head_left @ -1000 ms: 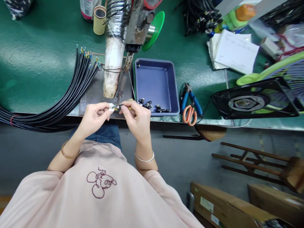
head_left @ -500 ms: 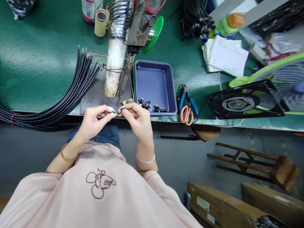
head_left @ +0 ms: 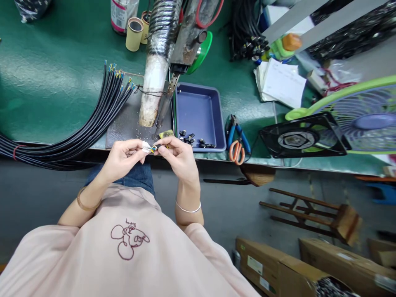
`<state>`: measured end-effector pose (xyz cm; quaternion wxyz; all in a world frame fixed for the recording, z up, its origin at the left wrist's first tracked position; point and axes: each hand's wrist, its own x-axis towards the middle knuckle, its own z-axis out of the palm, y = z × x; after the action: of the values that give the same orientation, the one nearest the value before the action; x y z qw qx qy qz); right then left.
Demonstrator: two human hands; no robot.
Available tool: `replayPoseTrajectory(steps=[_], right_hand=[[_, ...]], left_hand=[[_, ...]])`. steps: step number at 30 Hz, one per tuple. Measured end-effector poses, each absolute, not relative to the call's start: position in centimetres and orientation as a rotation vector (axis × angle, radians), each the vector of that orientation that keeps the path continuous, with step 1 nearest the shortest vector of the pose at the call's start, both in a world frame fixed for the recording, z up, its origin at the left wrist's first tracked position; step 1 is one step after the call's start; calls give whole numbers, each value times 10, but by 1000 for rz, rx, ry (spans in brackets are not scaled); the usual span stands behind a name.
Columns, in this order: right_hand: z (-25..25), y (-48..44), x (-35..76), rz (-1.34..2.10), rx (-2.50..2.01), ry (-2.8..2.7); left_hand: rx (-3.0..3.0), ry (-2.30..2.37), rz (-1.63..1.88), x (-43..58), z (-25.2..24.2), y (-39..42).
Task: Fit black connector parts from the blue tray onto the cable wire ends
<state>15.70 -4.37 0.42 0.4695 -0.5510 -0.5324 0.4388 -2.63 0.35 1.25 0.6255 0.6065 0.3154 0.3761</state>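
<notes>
As right hand (head_left: 181,159) pinches wires (head_left: 151,148), left hand (head_left: 122,159) borders bench edge (head_left: 216,156).

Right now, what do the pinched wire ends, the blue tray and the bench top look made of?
The wire ends, pinched between left hand and right hand: coloured plastic insulation, probably, yellow and blue. The blue tray: moulded plastic, matt, with rounded rim. The bench top: green rubbery mat, likely, with a soft rippled sheen.

Soldering iron (head_left: 165,105) ahead — cables (head_left: 89,132) left; tray (head_left: 221,123) right.
</notes>
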Motion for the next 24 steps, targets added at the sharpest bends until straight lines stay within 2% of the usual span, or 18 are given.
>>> replayPoseTrajectory(steps=[2, 7, 10, 17, 20, 24], right_hand=[[6, -45, 156, 986, -1403, -1368], [12, -50, 151, 476, -1494, -1643], [11, -54, 151, 283, -1459, -1693], [5, -64, 149, 265, -1306, -1221], [2, -64, 148, 291, -1429, -1284], [-3, -55, 146, 124, -1448, -1512]], left_hand=[[1403, 758, 870, -26, 11, 3], [1480, 841, 845, -24, 5, 1], [1451, 826, 861, -22, 3, 1], [1381, 836, 912, -19, 0, 6], [1381, 837, 910, -18, -2, 8], [1397, 835, 922, -14, -2, 10]])
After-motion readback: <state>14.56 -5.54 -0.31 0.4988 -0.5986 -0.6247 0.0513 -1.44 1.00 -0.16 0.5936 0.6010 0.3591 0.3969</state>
